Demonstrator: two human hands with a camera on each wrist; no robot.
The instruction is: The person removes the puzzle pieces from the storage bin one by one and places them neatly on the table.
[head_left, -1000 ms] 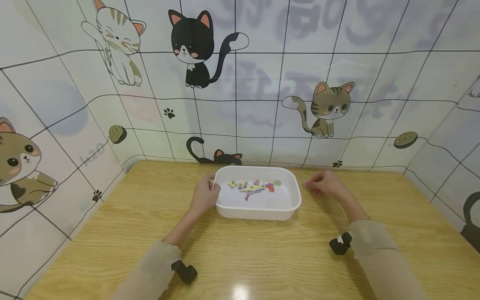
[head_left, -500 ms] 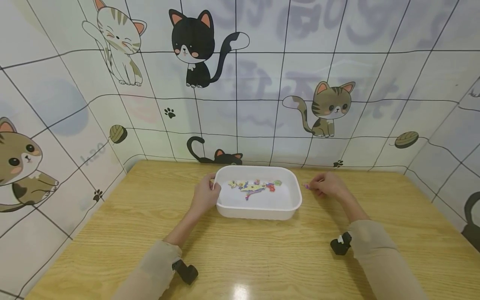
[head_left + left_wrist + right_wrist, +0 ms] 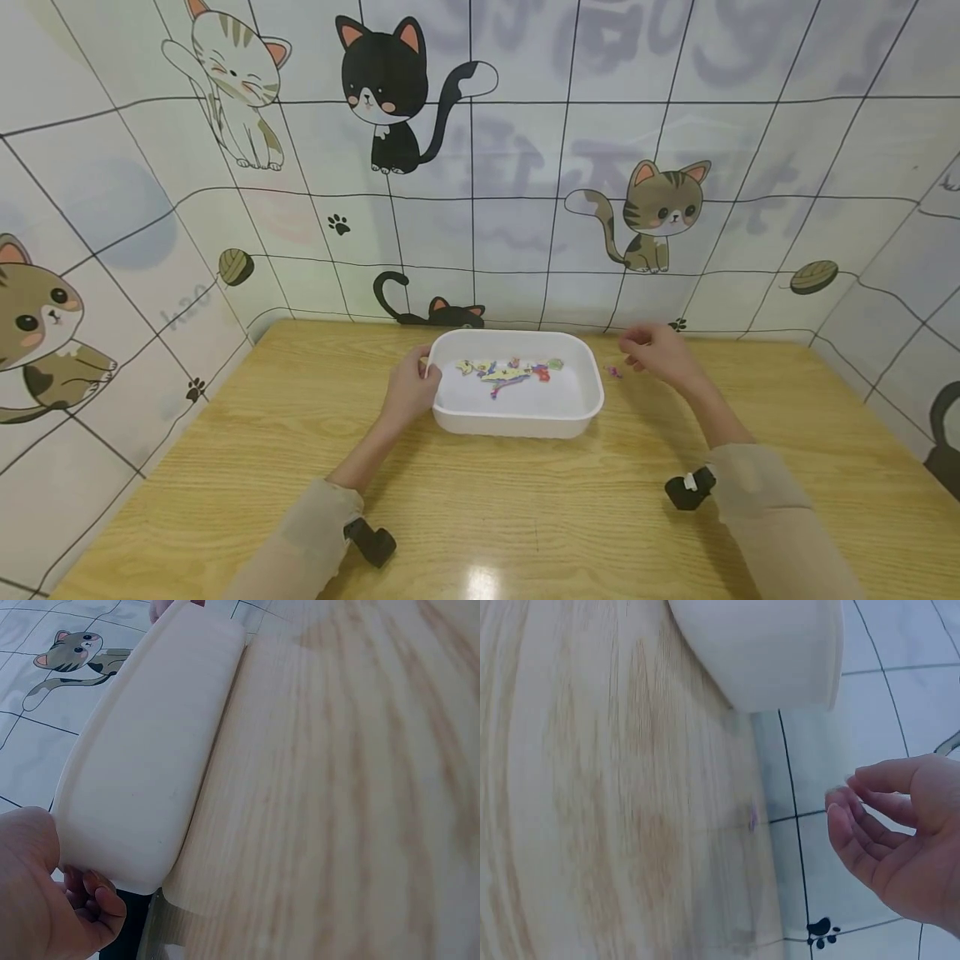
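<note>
Tray, where was it?

Mid table, toward the back, flat AFAICT. Bits lay bunched inside, near the middle. One pink bit was out on the table, just beside the tray's R side.

And the hands?

L hand gripped the L rim, thumb over it, other fingers curled under the lip. R hand was near the pink bit but apart from it, fingers loosely bent, nothing in them that I could see.

So what could've gone wrong?

IMO, a bad pinch, mainly. Pink bit looked tiny & thin, so fingertips might've slipped off it or flicked it toward the back edge, by the wall.

And the tray?

L hand had one end only. A hard tug or lift there might've tipped it, & the bits prob. would've slid to one side.

Anything else?

R cam jutted from the wrist; a low sweep L could've clipped the tray. Couldn't tell if the bits overlapped, too small.
</note>
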